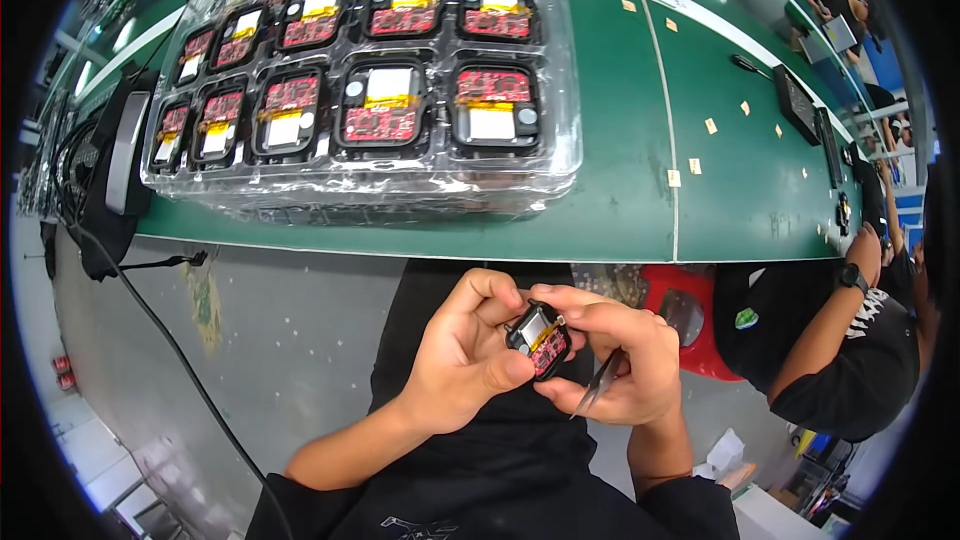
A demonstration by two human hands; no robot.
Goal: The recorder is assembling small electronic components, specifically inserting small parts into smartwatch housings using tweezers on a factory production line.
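Note:
Above my lap, my left hand [455, 360] is closed on the edge of a small black device housing [541, 342]. Inside the housing a silver battery, yellow tape and a red circuit board show. The fingertips of my right hand [645, 365] touch the housing's right side, with the thumb at its lower edge. Tucked in that same hand is a pair of metal tweezers [600, 384], tips pointing down and away from the device. What the right fingertips pinch at the housing's edge is too small to make out.
Stacked clear plastic trays [562, 145] with several similar housings stand on the green bench [625, 210]. Small paper bits lie to the right. A black cable [190, 370] hangs at left. A co-worker [850, 360] sits at right by a red stool [675, 300].

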